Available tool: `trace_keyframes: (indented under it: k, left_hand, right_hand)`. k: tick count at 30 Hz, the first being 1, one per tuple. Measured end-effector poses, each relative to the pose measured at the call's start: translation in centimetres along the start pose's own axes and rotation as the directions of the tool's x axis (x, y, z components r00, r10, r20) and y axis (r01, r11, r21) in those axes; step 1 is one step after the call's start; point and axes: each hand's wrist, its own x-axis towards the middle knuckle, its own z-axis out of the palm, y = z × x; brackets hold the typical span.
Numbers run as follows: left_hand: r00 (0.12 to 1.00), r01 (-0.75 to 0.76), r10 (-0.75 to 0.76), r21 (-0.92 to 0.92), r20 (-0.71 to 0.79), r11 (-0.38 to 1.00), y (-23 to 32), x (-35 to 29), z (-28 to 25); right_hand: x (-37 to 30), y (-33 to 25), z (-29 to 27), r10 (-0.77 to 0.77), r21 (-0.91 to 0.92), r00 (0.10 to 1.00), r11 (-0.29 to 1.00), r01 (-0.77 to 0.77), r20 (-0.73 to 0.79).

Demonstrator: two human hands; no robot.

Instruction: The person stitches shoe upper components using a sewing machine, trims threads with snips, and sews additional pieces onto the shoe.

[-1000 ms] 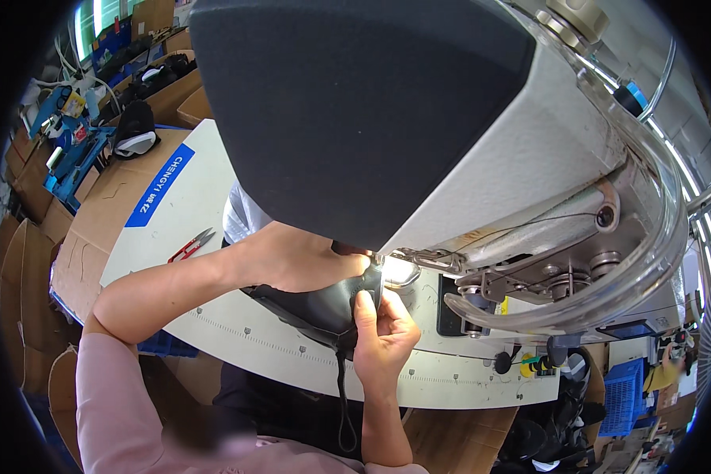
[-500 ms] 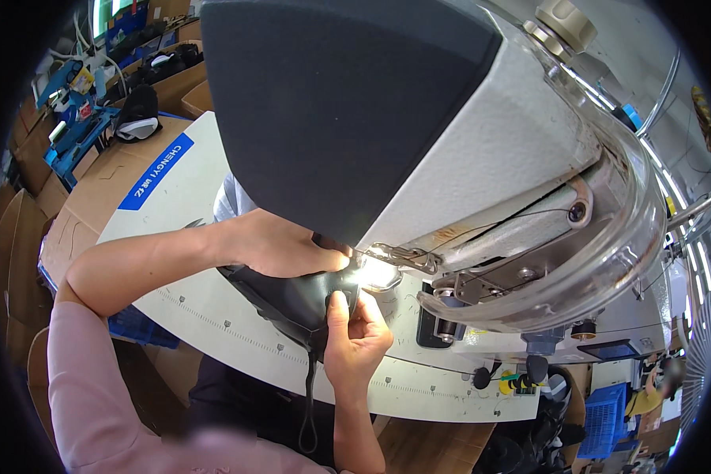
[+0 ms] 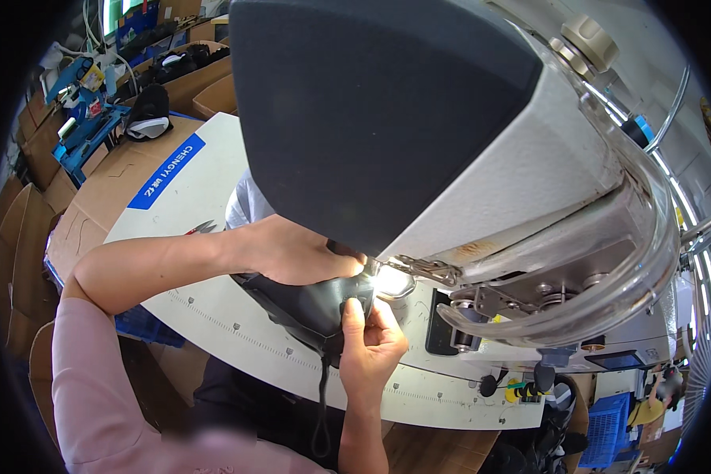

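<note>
Beneath the sewing machine's (image 3: 387,118) needle area, a black, smooth, leather-like piece (image 3: 300,304) lies over the curved white table. A thin black strap (image 3: 321,403) hangs from it past the table's near edge. My left hand (image 3: 304,253) reaches across the top of the piece, its thumb pressing close to the brightly lit spot and its other fingers mostly hidden. My right hand (image 3: 371,340) pinches the piece's near edge between thumb and fingers. The machine's lamp (image 3: 393,282) glares beside both thumbs. The machine head hides the needle.
Red-handled snips (image 3: 201,228) lie on the white table (image 3: 213,316), left of the machine. A clear curved guard (image 3: 592,316) juts out at the right. Cardboard boxes (image 3: 24,268) stand left, and a blue crate (image 3: 606,430) lower right. Another person (image 3: 652,407) works far right.
The whole view has shifted, so machine, table and hands appear further right and slightly lower. Both hands keep about the same hold on the black piece.
</note>
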Motion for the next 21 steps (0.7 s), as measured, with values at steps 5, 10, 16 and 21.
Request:
trace_keyframes:
  k: [5, 10, 16, 21]
  left_hand:
    - [0.998, 0.049, -0.053, 0.100, 0.043, 0.994, 0.8, 0.5, -0.8]
    - [0.994, 0.029, -0.039, 0.100, 0.101, 0.995, 0.7, 0.8, -1.6]
    - [0.993, 0.013, -0.027, 0.125, 0.117, 0.992, 1.4, 0.9, -2.0]
    - [0.916, 0.155, -0.197, 0.143, 0.350, 0.977, 2.8, 1.2, -4.8]
  right_hand:
    - [0.5, -0.1, -0.3, -0.011, -0.074, 1.000, 0.997, 0.009, -0.018]
    - [0.6, -2.3, 0.4, 0.145, -0.040, 0.989, 0.988, -0.146, -0.012]
    - [0.9, -3.1, 0.6, 0.134, 0.146, 0.990, 0.981, -0.125, -0.053]
    - [0.5, -1.9, 0.3, 0.173, 0.087, 0.983, 0.982, -0.167, -0.063]
